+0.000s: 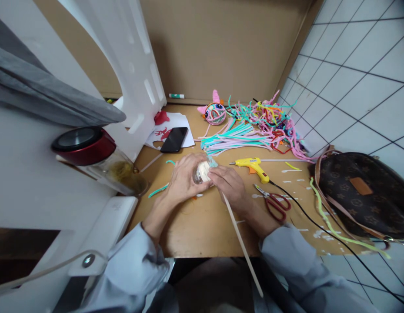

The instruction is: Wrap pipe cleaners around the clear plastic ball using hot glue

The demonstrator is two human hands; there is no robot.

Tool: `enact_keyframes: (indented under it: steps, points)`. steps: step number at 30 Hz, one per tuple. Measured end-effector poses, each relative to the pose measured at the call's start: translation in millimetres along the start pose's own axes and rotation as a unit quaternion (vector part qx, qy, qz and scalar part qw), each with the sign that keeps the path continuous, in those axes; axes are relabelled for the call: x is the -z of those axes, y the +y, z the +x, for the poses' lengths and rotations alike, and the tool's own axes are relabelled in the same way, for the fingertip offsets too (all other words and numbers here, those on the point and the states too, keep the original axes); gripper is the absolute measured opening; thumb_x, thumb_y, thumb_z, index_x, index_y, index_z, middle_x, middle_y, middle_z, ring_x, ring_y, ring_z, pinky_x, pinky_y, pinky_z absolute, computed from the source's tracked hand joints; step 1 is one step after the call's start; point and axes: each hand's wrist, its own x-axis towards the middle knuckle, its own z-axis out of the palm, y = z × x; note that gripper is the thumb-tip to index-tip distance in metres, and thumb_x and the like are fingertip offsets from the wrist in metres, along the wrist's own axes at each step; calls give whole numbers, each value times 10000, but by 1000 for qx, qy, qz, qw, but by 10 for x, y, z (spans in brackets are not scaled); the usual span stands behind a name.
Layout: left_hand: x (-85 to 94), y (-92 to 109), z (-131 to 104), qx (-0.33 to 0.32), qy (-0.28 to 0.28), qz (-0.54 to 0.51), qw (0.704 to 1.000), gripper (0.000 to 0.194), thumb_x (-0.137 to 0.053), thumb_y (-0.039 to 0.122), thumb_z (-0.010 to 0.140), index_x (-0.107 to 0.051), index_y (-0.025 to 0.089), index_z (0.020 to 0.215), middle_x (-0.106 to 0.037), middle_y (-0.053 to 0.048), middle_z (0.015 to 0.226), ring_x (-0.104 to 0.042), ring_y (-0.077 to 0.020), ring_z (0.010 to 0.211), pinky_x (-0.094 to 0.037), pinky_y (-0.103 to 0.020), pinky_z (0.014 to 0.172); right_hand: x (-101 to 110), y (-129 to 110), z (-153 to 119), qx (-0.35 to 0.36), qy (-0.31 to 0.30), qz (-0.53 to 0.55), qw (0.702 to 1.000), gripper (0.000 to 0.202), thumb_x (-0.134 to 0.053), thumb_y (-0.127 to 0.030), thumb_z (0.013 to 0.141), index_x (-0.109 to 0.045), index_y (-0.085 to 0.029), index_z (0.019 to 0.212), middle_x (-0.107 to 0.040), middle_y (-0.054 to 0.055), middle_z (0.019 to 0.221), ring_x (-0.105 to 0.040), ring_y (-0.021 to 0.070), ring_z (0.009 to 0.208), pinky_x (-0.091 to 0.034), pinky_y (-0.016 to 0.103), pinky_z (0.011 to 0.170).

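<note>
My left hand (185,176) is curled around a small clear round piece (202,172), which looks like a transparent ball partly covered in cream-white strips. Against its right side my right hand (229,182) presses with pinched fingers. From under those fingers a long cream pipe cleaner (241,243) runs down past the table's front edge to my lap. Behind the fingertips shows a bit of teal fuzz. Most of the ball is hidden by my hands. Teal pipe cleaner pieces (158,190) lie beside my left hand.
Right of my hands lie a yellow glue gun (250,163), its black cord and red-handled scissors (275,202). Bundled pipe cleaners (237,138) and a finished eared ball figure (215,114) sit behind. A phone (174,140), a glass bottle (120,171) and a brown handbag (365,195) flank the table.
</note>
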Motion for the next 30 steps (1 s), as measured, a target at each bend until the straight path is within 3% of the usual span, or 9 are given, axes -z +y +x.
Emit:
enact_keyframes:
  steps: [8, 14, 22, 30]
  points:
    - [-14, -1, 3, -27, 13, -29, 999, 484, -695, 407, 788, -562, 209, 1209, -662, -128, 1277, -606, -300, 1230, -464, -459, 1065, -5, -5, -7, 1, 4, 16, 1000, 261, -508, -120, 986, -648, -121, 1207, -719, 151, 1169, -657, 219, 1153, -563, 406, 993]
    - [7, 9, -6, -27, 3, -36, 999, 484, -675, 422, 825, -542, 204, 1236, -627, -152, 1336, -592, -301, 1259, -461, -464, 1073, -7, -6, -5, -3, 2, -2, 1000, 277, -476, -136, 1002, -645, -153, 1220, -722, 124, 1171, -662, 205, 1129, -575, 399, 975]
    - [-37, -20, -5, -19, -15, -17, 1000, 814, -834, 602, 643, -518, 225, 1291, -600, -174, 1364, -559, -366, 1280, -444, -527, 1080, -19, -1, -13, -15, -7, 13, 1000, 276, -484, -166, 1005, -639, -157, 1234, -719, 131, 1174, -652, 214, 1131, -577, 407, 953]
    - [-126, -60, -30, -26, -12, 6, 1000, 881, -889, 448, 597, -461, 230, 1335, -543, -176, 1428, -508, -379, 1341, -406, -560, 1124, -48, -5, -13, -28, -3, 19, 999, 284, -474, -132, 998, -661, -165, 1210, -716, 125, 1173, -654, 211, 1137, -559, 392, 958]
